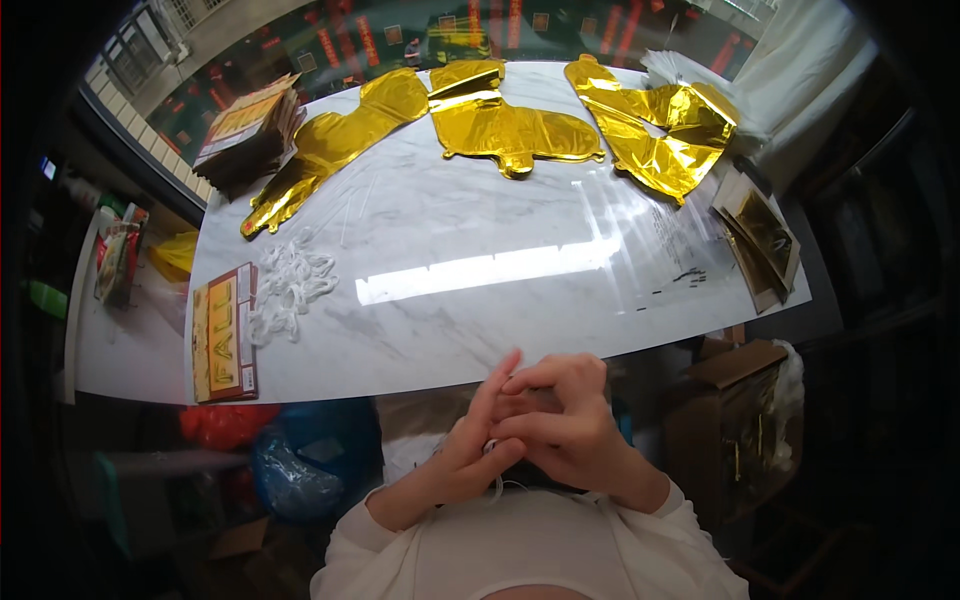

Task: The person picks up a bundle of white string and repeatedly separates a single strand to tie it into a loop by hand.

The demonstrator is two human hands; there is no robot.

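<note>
My left hand and my right hand meet in front of my body, just off the table's near edge. The left fingers are stretched out, with the thumb apart from them. Bent and pinched together, my right fingers press against the left ones; what they hold, if anything, is hidden. A bit of thin white cord shows below the hands; I cannot tell whether it is held. Across the table's far side lie three flat gold foil balloons: one at left, one in the middle and one at right.
On the marbled table, a tangle of white ribbon lies beside a printed packet. A packet stack stands far left. Clear plastic sleeves and a gold-fronted packet are at right. Below are a blue bag and a cardboard box.
</note>
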